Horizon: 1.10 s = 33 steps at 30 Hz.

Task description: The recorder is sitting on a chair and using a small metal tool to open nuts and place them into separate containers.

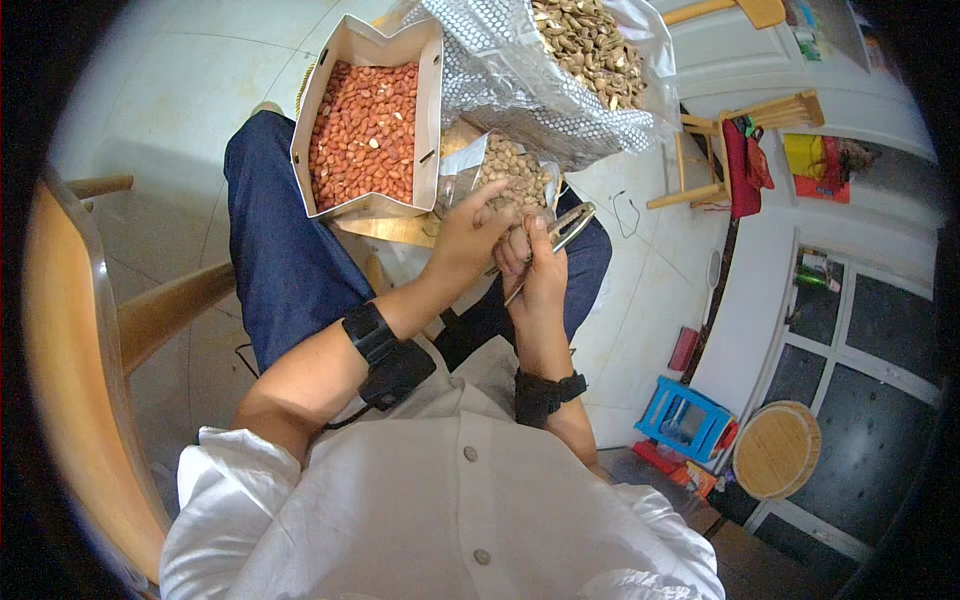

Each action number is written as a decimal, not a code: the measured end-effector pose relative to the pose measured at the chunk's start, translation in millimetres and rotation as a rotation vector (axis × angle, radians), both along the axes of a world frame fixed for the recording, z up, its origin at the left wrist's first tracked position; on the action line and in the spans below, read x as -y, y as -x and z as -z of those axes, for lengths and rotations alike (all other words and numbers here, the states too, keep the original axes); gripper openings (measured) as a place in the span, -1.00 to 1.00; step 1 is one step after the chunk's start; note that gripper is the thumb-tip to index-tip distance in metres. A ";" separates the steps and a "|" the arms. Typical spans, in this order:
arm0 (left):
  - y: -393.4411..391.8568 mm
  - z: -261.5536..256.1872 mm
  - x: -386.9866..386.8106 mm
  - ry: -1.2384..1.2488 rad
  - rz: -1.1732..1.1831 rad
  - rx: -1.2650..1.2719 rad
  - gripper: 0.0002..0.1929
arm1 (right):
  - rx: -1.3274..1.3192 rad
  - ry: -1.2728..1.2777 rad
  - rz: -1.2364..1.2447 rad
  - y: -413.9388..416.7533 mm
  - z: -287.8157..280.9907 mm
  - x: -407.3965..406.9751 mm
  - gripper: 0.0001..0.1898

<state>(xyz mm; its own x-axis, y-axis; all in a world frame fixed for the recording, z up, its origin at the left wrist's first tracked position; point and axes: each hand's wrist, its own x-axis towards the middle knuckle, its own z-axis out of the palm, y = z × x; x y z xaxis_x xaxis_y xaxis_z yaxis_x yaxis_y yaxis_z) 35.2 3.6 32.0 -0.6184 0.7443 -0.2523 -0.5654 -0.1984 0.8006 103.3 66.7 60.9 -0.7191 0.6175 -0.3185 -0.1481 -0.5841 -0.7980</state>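
Observation:
My right hand is closed around a metal nutcracker-like plier tool, whose jaws stick out beyond the thumb. My left hand reaches over the front of an open clear bag of brown nuts or seeds in shell, its fingers close to the other hand; whether it holds a nut cannot be told. Beside the bag stands an open paper gift bag filled with reddish shelled kernels. Behind is a larger plastic-lined dotted bag with many empty-looking brown shells.
A wooden stool top lies under the bags, between my knees. A wooden chair stands at the left. At the right are another wooden chair, a blue plastic stool, a round wooden board and a cable on the tiled floor.

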 end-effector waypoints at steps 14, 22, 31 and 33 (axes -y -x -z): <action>12.4 -0.6 6.0 -0.319 0.378 0.559 -0.69 | 0.323 -0.418 -0.222 -11.6 -22.1 -14.4 -0.70; 41.3 -47.0 38.3 0.002 0.062 0.086 -0.90 | 0.232 -0.662 -0.069 36.6 -102.6 -74.9 -0.75; 97.3 -20.4 61.0 0.587 -0.159 -0.778 -0.78 | 0.532 -1.436 -0.032 155.4 -131.6 -151.8 -0.71; 95.2 -22.0 61.1 0.641 -0.142 -1.062 -0.73 | 0.593 -1.488 -0.124 164.0 -113.8 -171.5 -0.71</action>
<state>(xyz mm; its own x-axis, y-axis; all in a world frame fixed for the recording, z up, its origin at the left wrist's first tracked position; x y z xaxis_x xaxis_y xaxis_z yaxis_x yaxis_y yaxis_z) -60.0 -57.5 54.0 -0.8027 0.5824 0.1283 0.4140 0.3894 0.8228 -60.7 238.2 174.6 -0.7854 0.5687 0.2446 0.3609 0.7416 -0.5655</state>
